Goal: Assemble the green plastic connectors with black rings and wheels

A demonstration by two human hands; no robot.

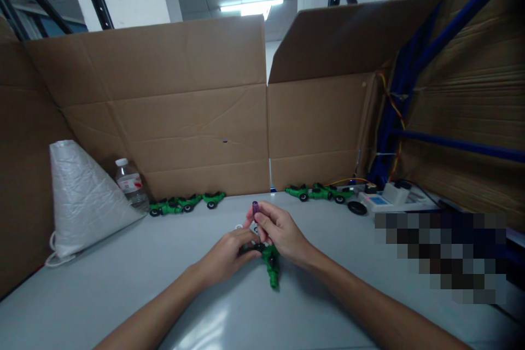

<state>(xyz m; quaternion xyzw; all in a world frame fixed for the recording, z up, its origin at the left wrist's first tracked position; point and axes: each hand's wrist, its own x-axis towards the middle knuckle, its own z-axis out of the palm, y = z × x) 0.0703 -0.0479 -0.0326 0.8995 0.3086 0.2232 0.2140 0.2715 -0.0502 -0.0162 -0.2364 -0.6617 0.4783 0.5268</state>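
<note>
Brown cardboard panels [184, 115] wall in a pale gray tabletop [123, 279] beneath a ceiling light [252, 6]. Near the middle, a person's right hand [283, 229] pinches a slim screwdriver-like tool with a purple handle [255, 209], held nearly upright with its shaft pointing down. The left hand [225, 257], fingers drawn narrow, grips the dark end of a small green plastic toy vehicle piece [271, 269]; the fingers hide whether the tool's tip touches it. The piece's green end points toward the wearer, well in from the near edge, with gray surface between the two forearms.

Beyond the hands, along the far edge, green toy vehicles with black wheels [212, 200] line the foot of the cardboard at left, and a second row of green toy vehicles [320, 192] sits at right. A black ring [356, 208] lies beside a white boxy device with a blue panel [376, 201].

Farther left, a clear plastic bottle with a white cap [130, 183] stands behind a silver drawstring bag [88, 208] near the left cardboard side. A blue metal post [396, 109] rises at the far right corner; in front of it, one patch is pixelated beyond reading.
</note>
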